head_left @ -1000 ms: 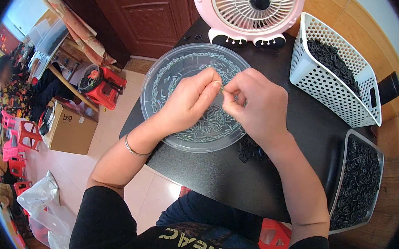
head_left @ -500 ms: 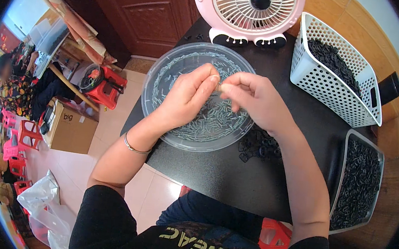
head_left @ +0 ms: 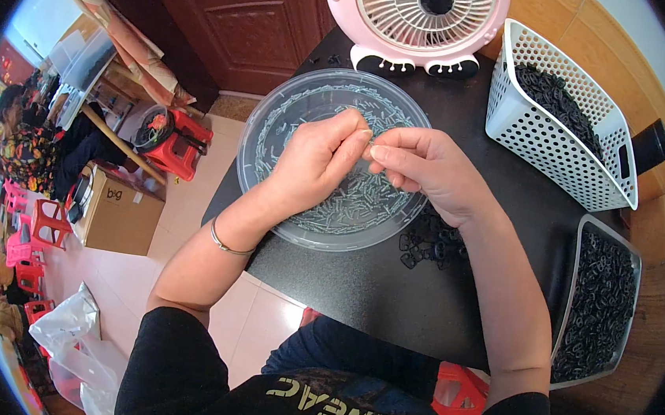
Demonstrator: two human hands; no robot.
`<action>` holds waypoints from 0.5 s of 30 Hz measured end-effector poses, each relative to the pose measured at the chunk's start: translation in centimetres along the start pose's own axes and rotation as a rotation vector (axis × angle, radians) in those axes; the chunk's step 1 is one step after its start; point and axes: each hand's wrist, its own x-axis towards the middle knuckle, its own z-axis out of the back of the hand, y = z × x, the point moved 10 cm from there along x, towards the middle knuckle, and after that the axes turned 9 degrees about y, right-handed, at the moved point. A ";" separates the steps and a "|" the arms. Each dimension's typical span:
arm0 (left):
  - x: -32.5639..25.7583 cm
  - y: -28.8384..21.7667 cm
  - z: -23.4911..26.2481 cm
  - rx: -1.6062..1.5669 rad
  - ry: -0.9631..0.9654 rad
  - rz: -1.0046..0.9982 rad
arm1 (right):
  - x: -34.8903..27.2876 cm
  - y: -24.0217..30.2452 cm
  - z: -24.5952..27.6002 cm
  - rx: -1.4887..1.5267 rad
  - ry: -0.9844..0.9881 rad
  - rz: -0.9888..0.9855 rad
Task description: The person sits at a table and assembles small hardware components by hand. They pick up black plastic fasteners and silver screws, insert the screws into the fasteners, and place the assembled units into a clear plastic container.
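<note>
Both hands meet over a clear round plastic tub (head_left: 331, 244) that holds many small greenish-silver metal pins (head_left: 360, 210). My left hand (head_left: 313, 162) is closed, its thumb pressed against the bent index finger. Opposite it, my right hand (head_left: 435, 169) pinches with thumb and index finger, the other fingers curled under. The fingertips nearly touch, and whatever small thing is between them is hidden or too small to name. Beside the tub, under my right forearm, lies a loose heap of small black plastic pieces (head_left: 430, 246).
A pink fan (head_left: 422, 37) stands at the table's far side. On the right are a white perforated basket (head_left: 542, 159) and a tray (head_left: 573, 315), both holding small black pieces. Off to the left are a cardboard box (head_left: 122, 217), red stools (head_left: 182, 151) and another person (head_left: 29, 149).
My right hand has turned slightly, its thumb and fingers now drawn closer together at the left fingertips. The left hand has barely moved.
</note>
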 end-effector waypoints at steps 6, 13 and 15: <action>-0.2 -0.1 -0.3 -0.012 0.017 -0.024 | -0.1 -0.2 0.2 0.059 -0.044 -0.020; -0.2 -0.6 -0.1 -0.012 0.034 -0.051 | -0.1 -0.5 0.3 0.149 -0.029 -0.023; -0.1 -1.0 -0.2 0.029 0.023 -0.078 | -0.1 -0.7 0.3 0.164 -0.025 -0.026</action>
